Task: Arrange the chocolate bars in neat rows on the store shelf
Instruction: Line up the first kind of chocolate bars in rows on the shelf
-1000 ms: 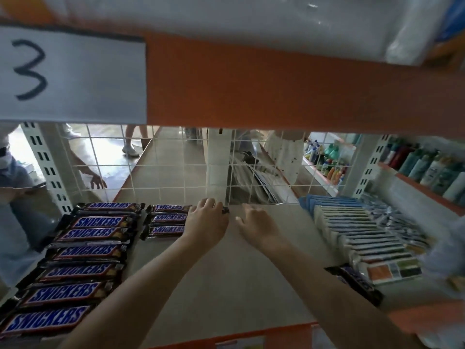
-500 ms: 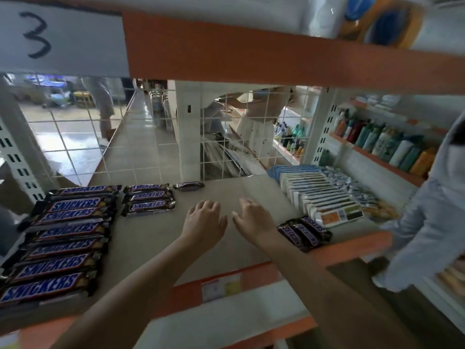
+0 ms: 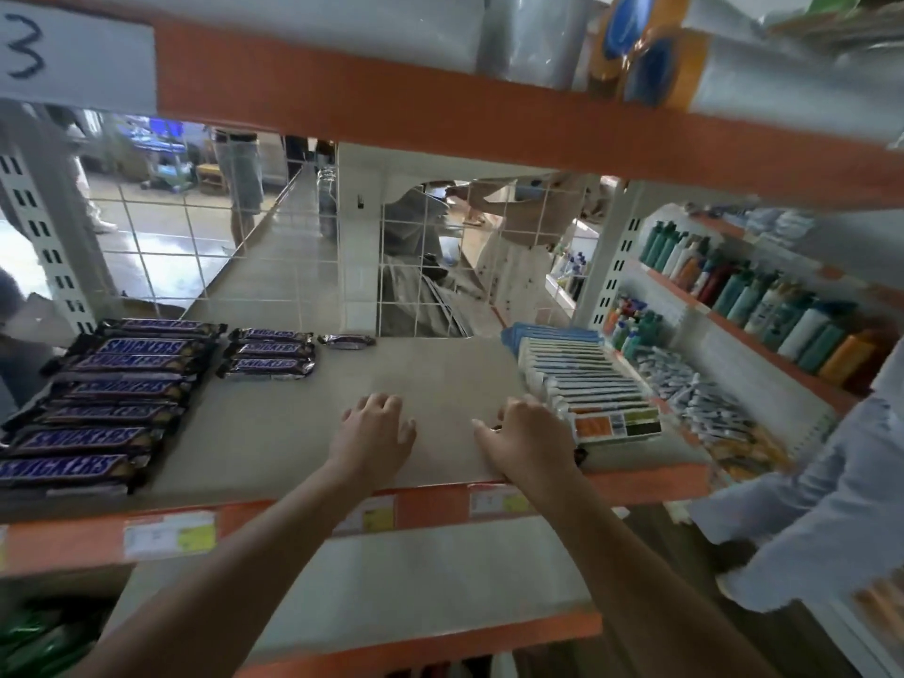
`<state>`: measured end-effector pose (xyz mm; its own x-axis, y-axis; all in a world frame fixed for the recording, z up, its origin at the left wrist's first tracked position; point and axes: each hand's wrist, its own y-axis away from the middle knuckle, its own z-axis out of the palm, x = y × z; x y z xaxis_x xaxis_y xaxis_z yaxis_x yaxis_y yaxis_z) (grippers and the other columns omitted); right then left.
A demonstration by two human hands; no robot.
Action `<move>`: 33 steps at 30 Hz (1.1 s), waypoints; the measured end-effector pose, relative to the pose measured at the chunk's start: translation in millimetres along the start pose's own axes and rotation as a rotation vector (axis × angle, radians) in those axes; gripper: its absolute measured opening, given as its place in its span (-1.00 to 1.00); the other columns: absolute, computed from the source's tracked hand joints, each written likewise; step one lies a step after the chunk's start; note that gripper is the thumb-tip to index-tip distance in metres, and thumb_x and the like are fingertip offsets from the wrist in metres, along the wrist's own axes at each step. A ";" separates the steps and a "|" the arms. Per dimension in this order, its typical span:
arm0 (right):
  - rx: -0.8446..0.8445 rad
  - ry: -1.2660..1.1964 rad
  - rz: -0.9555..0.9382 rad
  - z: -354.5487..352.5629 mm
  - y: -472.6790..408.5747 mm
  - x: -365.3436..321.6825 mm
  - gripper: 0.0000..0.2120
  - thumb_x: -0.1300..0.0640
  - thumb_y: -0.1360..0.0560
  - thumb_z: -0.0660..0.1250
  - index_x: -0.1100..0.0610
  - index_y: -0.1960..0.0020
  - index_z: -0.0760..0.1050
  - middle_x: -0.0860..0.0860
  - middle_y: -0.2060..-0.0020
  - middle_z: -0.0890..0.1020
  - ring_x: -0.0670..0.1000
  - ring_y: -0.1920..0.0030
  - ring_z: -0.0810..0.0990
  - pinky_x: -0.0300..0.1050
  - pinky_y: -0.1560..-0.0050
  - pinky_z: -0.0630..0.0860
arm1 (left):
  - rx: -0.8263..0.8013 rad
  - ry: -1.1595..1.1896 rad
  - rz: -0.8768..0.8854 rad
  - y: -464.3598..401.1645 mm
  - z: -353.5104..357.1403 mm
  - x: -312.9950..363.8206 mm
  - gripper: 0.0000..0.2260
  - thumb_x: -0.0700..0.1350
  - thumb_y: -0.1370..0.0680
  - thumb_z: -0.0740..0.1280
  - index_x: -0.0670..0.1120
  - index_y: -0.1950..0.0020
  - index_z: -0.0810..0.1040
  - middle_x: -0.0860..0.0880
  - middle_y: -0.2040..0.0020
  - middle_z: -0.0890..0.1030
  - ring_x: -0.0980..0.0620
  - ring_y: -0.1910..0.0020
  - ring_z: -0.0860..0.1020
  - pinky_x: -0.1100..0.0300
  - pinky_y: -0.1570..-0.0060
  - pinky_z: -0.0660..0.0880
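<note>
A column of large Snickers bars [image 3: 98, 413] runs front to back along the left of the beige shelf [image 3: 440, 374]. Beside it at the back is a short stack of smaller Snickers bars [image 3: 266, 354]. One dark bar [image 3: 346, 341] lies alone by the wire mesh. My left hand [image 3: 376, 428] hovers palm down over bare shelf, fingers apart, holding nothing. My right hand [image 3: 528, 442] lies with bent fingers over loose dark bars at the front right. Only a dark end of those loose bars [image 3: 580, 455] shows, and the grip is hidden.
A row of flat boxes [image 3: 587, 384] and a strip of sachets [image 3: 704, 403] fill the shelf's right side. An orange beam [image 3: 391, 105] hangs low overhead. White wire mesh [image 3: 293, 256] closes the back. A person in a pale sleeve [image 3: 807, 506] stands at the right, near bottles [image 3: 763, 305].
Both hands have pulled back from the mesh, leaving one dark bar there. My right hand has moved right onto the loose bars at the front edge, and the view has backed away.
</note>
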<state>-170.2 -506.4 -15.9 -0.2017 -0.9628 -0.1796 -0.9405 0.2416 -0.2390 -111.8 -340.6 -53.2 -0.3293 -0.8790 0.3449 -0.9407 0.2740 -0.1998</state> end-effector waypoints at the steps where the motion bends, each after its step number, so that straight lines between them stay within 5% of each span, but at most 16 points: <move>1: -0.022 0.056 0.015 0.3 4.5 3.1 -0.51 -0.23 -0.49 0.21 0.18 -0.11 0.51 0.11 -0.06 0.57 0.11 -0.10 0.53 -0.04 -0.14 0.41 | -0.001 -0.007 -0.015 1.8 -0.9 0.3 -0.64 0.02 -0.59 0.14 -0.12 -0.31 0.40 -0.10 -0.31 0.43 -0.09 -0.32 0.34 0.12 -0.26 0.26; 6: -0.079 0.154 0.032 2.0 13.5 6.5 -0.47 -0.26 -0.47 0.22 0.16 -0.19 0.44 0.10 -0.14 0.52 0.11 -0.21 0.47 0.01 -0.25 0.31 | 0.031 -0.033 -0.025 0.9 -10.2 0.6 -0.62 0.03 -0.59 0.12 -0.12 -0.33 0.38 -0.10 -0.31 0.43 -0.09 -0.31 0.34 0.11 -0.28 0.24; 16: -0.160 0.130 0.038 3.1 2.0 -1.5 -0.70 0.03 -0.48 0.25 0.17 -0.12 0.47 0.10 -0.07 0.54 0.11 -0.11 0.51 -0.06 -0.06 0.41 | 0.037 -0.026 -0.031 -3.9 -21.5 -12.6 -0.60 0.03 -0.59 0.14 -0.12 -0.36 0.36 -0.10 -0.33 0.42 -0.08 -0.32 0.34 0.10 -0.30 0.23; 20: -0.159 0.117 -0.036 5.7 -4.6 -11.9 -0.68 0.00 -0.45 0.29 0.16 -0.12 0.47 0.09 -0.07 0.52 0.10 -0.12 0.48 -0.04 -0.10 0.39 | 0.025 -0.004 0.007 -3.6 -27.3 -21.5 -0.57 0.04 -0.58 0.18 -0.11 -0.40 0.32 -0.08 -0.35 0.39 -0.06 -0.34 0.32 0.10 -0.29 0.27; 25: 0.033 0.119 -0.309 14.2 -18.6 -35.8 -0.68 0.00 -0.45 0.34 0.14 -0.13 0.47 0.06 -0.06 0.52 0.07 -0.09 0.49 -0.07 -0.13 0.37 | 0.008 -0.054 0.175 0.5 -36.8 -36.0 -0.47 0.08 -0.53 0.27 -0.07 -0.45 0.25 -0.02 -0.40 0.32 0.00 -0.38 0.27 0.12 -0.32 0.26; 29: 0.306 0.172 -0.533 22.6 -33.3 -60.6 -0.64 0.03 -0.14 0.60 0.13 0.16 0.58 0.01 0.27 0.57 0.01 0.27 0.58 -0.11 0.23 0.53 | 0.053 -0.122 0.255 -0.4 -44.7 -51.3 -0.40 0.12 -0.52 0.26 -0.04 -0.49 0.16 0.01 -0.45 0.25 0.03 -0.42 0.21 0.17 -0.36 0.17; 33: 0.434 0.101 -0.710 24.0 -47.3 -81.1 -0.70 0.03 -0.17 0.57 0.09 0.17 0.59 -0.03 0.28 0.57 -0.03 0.29 0.56 -0.18 0.26 0.49 | 0.127 -0.081 0.237 -4.5 -50.4 -64.8 -0.36 0.09 -0.50 0.33 -0.06 -0.49 0.16 -0.01 -0.43 0.29 0.00 -0.41 0.26 0.14 -0.37 0.19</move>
<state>-102.8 -436.8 -12.9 0.3559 -0.9047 0.2343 -0.6683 -0.4216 -0.6129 -90.3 -265.2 -28.4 -0.5268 -0.8259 0.2011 -0.8187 0.4293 -0.3814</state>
